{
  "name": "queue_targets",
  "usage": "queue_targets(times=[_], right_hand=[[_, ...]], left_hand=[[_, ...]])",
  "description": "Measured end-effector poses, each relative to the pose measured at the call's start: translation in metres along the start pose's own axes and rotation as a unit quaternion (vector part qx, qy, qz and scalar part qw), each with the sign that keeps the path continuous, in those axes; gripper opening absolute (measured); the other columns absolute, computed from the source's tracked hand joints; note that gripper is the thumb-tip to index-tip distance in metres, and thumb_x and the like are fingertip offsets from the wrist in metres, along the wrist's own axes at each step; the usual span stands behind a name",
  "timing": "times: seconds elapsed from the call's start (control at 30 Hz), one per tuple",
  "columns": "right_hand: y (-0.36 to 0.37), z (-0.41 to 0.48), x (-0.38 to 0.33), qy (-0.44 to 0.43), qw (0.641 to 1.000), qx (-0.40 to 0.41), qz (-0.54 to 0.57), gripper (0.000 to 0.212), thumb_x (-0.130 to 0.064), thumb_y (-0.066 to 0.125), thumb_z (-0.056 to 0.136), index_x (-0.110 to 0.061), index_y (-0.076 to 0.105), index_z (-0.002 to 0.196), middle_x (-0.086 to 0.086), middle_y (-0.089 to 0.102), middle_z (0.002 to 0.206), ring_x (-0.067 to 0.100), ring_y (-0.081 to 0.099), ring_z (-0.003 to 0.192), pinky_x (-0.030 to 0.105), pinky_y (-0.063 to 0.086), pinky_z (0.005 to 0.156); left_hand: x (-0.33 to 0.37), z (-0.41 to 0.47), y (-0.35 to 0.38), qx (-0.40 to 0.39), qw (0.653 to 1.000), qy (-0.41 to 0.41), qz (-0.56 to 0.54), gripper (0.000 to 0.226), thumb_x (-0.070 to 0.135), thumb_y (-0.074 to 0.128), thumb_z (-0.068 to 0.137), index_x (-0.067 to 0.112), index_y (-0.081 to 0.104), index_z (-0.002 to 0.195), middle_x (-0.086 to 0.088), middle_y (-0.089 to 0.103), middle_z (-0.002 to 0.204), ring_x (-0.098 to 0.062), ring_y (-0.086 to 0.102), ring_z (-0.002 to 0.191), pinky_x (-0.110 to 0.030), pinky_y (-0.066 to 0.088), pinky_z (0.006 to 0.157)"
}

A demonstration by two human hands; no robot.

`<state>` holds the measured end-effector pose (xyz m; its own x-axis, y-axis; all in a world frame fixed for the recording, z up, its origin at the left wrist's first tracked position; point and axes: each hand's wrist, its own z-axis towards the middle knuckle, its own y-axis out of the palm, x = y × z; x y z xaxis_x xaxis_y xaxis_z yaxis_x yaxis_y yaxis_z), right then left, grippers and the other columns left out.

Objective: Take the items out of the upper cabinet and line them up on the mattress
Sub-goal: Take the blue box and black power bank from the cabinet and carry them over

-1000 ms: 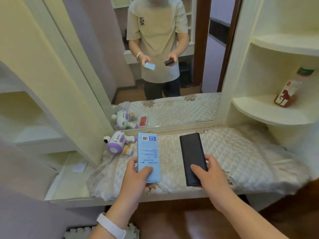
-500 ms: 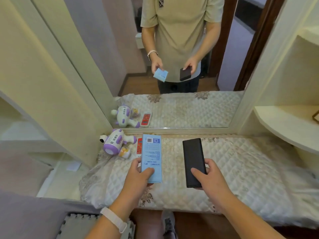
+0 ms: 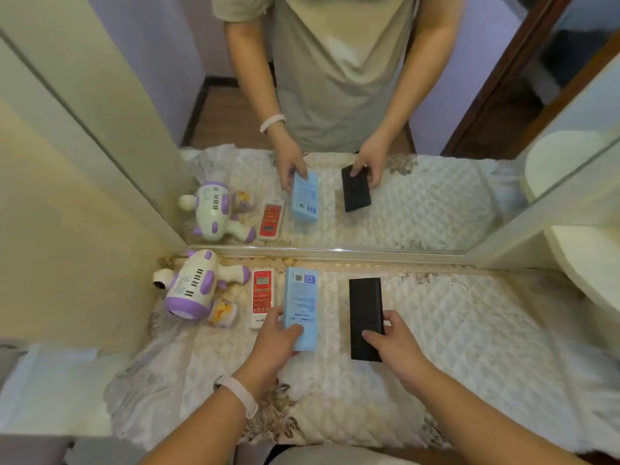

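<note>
My left hand grips the near end of a light blue box, held low over the quilted mattress. My right hand holds the near end of a flat black case beside it, to the right. Left of the blue box lie a red and white remote, a small yellow packet and a purple and white toy, in a row along the mirror. Whether the box and case touch the mattress I cannot tell.
A large mirror stands right behind the mattress and reflects the person and the items. A cream cabinet panel closes the left side. Rounded white shelves jut out at the right. The mattress extends to the right of the black case.
The view has tilted down and closer to the mattress. Both hands have lowered the blue box and the black case toward the mattress, beside the remote.
</note>
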<state>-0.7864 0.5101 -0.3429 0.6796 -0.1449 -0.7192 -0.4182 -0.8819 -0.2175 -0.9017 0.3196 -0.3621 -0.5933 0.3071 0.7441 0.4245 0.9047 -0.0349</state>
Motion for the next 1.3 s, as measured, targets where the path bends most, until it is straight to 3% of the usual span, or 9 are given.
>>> queue_targets(times=[0.1,0.37,0.47,0.6,0.77,0.9,1.0,1.13,1.3], right_hand=[[0.010,0.025,-0.002,0.022,0.999,0.005,-0.024,0.035,-0.013,0.065,0.091,-0.018,0.046,0.119,0.007,0.065,0.112,0.022,0.068,0.096,0.036,0.058,0.080],[0.036,0.075,-0.009,0.050,0.996,0.010,-0.069,0.034,-0.015,0.066,0.089,-0.019,0.047,0.117,0.002,0.063,0.109,0.018,0.064,0.097,0.036,0.056,0.084],[0.042,0.087,-0.009,0.054,0.995,-0.001,-0.079,0.034,-0.015,0.067,0.090,-0.019,0.046,0.117,0.003,0.064,0.110,0.016,0.065,0.097,0.031,0.057,0.078],[0.044,0.094,-0.007,0.032,0.991,0.003,-0.132,0.033,-0.019,0.067,0.090,-0.019,0.047,0.116,0.000,0.064,0.107,0.010,0.063,0.090,0.024,0.052,0.068],[0.033,0.093,-0.008,-0.034,0.944,0.012,-0.328,0.035,-0.035,0.064,0.088,-0.017,0.052,0.116,-0.005,0.062,0.098,0.015,0.061,0.083,0.028,0.048,0.066],[0.017,0.092,-0.011,-0.073,0.914,-0.008,-0.400,0.032,-0.039,0.058,0.089,-0.016,0.058,0.110,-0.002,0.058,0.090,0.014,0.059,0.073,0.032,0.051,0.063],[0.005,0.083,-0.016,-0.113,0.900,-0.026,-0.420,0.034,-0.039,0.053,0.093,-0.017,0.055,0.117,0.003,0.058,0.109,0.019,0.061,0.085,0.038,0.055,0.074],[-0.016,0.070,-0.019,-0.172,0.870,-0.044,-0.461,0.043,-0.043,0.044,0.098,-0.019,0.048,0.134,0.002,0.052,0.128,0.022,0.058,0.108,0.033,0.048,0.078],[-0.037,0.057,-0.031,-0.280,0.805,-0.065,-0.520,0.047,-0.044,0.037,0.099,-0.020,0.046,0.138,0.000,0.052,0.134,0.020,0.048,0.121,0.034,0.045,0.085]], left_hand=[[0.000,0.023,-0.002,-0.018,0.999,-0.023,0.014,0.033,0.005,0.054,0.094,0.018,0.043,0.122,-0.004,0.058,0.124,-0.019,0.065,0.097,-0.021,0.054,0.054],[-0.001,0.066,0.004,-0.020,0.998,-0.043,0.045,0.030,0.010,0.055,0.095,0.023,0.043,0.119,0.000,0.059,0.122,-0.012,0.062,0.096,-0.022,0.055,0.060],[-0.004,0.073,0.008,-0.001,0.996,-0.020,0.091,0.030,0.014,0.057,0.094,0.024,0.043,0.119,0.002,0.060,0.121,-0.014,0.062,0.101,-0.025,0.058,0.073],[-0.010,0.069,0.011,0.027,0.984,0.031,0.171,0.036,0.016,0.061,0.091,0.023,0.044,0.122,0.007,0.057,0.119,-0.015,0.060,0.110,-0.016,0.050,0.072],[-0.016,0.062,0.016,0.084,0.931,0.114,0.337,0.051,0.025,0.062,0.086,0.018,0.042,0.133,-0.001,0.047,0.124,-0.018,0.054,0.109,-0.025,0.046,0.080],[-0.012,0.053,0.026,0.128,0.877,0.144,0.440,0.054,0.031,0.057,0.087,0.014,0.040,0.135,-0.005,0.047,0.126,-0.021,0.043,0.115,-0.028,0.042,0.084],[-0.007,0.042,0.033,0.147,0.869,0.123,0.455,0.057,0.033,0.056,0.089,0.012,0.039,0.139,-0.006,0.046,0.132,-0.023,0.042,0.121,-0.033,0.044,0.090],[-0.003,0.015,0.041,0.163,0.862,0.132,0.462,0.056,0.035,0.054,0.092,0.013,0.042,0.141,-0.005,0.045,0.140,-0.021,0.043,0.126,-0.034,0.044,0.096],[-0.003,-0.032,0.043,0.199,0.806,0.181,0.527,0.051,0.033,0.057,0.089,0.015,0.054,0.136,-0.007,0.052,0.141,-0.026,0.052,0.124,-0.037,0.045,0.098]])
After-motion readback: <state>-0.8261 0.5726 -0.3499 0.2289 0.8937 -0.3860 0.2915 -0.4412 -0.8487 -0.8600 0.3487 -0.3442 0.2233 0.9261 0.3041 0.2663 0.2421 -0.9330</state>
